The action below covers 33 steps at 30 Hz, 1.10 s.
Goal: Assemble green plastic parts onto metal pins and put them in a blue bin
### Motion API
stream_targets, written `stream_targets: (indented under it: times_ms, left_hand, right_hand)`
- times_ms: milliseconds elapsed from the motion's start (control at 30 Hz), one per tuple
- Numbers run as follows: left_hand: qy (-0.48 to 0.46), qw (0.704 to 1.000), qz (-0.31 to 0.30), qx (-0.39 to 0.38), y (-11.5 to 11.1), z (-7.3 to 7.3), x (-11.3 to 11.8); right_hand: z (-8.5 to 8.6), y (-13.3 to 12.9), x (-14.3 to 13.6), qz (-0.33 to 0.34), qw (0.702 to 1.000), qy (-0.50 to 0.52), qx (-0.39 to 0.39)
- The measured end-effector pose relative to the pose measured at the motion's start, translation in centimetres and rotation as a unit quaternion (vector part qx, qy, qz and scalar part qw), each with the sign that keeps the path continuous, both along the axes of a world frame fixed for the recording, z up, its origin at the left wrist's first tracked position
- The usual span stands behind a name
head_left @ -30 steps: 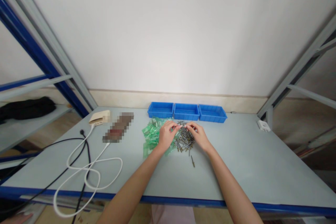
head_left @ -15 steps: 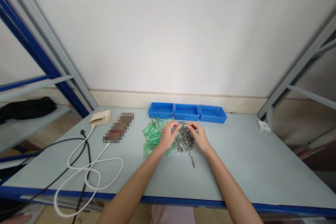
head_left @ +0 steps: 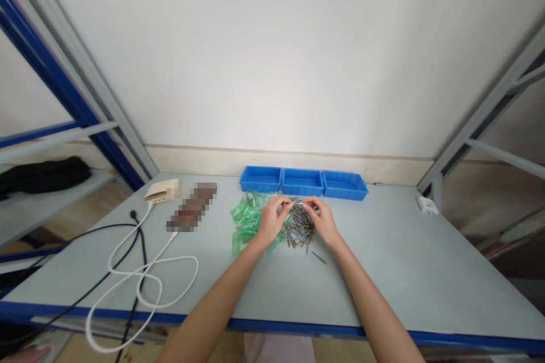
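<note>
1. Left hand (head_left: 271,218) and right hand (head_left: 322,219), frame centre, pinched one small pin (head_left: 298,202) between fingertips, held just above the pin pile (head_left: 299,226).
2. Green sleeves (head_left: 246,216) lay left of the pile, within reach.
3. Blue bins (head_left: 303,181) stood behind.

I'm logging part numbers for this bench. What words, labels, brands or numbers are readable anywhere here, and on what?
None can be read.
Pixelated object beside the cream power adapter: blurred out, so any print is unreadable.
Three blue bins: no label shows.
Green plastic pieces and metal pins under the left hand and right hand: too small to show any marking.
White block at the table's right edge: no text visible.
</note>
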<state>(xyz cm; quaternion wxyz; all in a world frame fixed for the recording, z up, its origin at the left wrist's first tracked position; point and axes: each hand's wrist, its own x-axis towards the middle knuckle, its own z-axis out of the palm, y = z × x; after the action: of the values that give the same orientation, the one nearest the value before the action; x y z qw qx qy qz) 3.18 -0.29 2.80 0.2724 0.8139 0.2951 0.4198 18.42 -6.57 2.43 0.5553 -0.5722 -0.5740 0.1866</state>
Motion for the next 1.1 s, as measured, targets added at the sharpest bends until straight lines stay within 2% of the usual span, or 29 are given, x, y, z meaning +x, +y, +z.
stream_targets:
  times_ms: [200, 400, 633, 733, 833, 900, 967, 1033, 1100]
  left_hand:
    - [0.019, 1.000, -0.001, 0.000, -0.1, 0.1, 0.0]
    - [0.014, 1.000, -0.009, -0.015, 0.1, -0.1, 0.1]
    - [0.036, 0.999, -0.008, -0.016, -0.1, 0.0, 0.0]
    - [0.023, 0.999, -0.016, -0.032, -0.1, 0.2, 0.0]
    - [0.008, 0.998, -0.024, -0.049, 0.1, 0.2, 0.1]
    - [0.009, 0.998, -0.028, -0.050, 0.2, 0.1, 0.1]
    - [0.017, 0.998, -0.028, -0.047, 0.3, 0.0, 0.1]
    - [0.024, 0.998, -0.026, -0.045, 0.3, 0.0, 0.1]
    - [0.027, 0.998, -0.024, -0.047, 0.3, 0.0, 0.0]
  right_hand:
    - [0.0, -0.2, -0.1, 0.007, 0.999, -0.030, -0.030]
    - [-0.1, 0.1, 0.1, -0.009, 1.000, -0.003, 0.006]
    - [0.0, -0.4, 0.1, 0.023, 0.998, -0.019, -0.049]
    - [0.1, 0.2, 1.5, 0.000, 0.999, -0.029, -0.040]
    - [0.9, 1.5, 4.9, -0.079, 0.995, -0.052, -0.031]
    - [1.9, 2.5, 7.9, -0.133, 0.986, -0.086, -0.051]
    - [3.1, 3.2, 10.7, -0.180, 0.965, -0.161, -0.104]
    - [4.4, 3.5, 12.7, -0.232, 0.925, -0.249, -0.170]
    - [5.6, 3.1, 13.4, -0.281, 0.879, -0.329, -0.200]
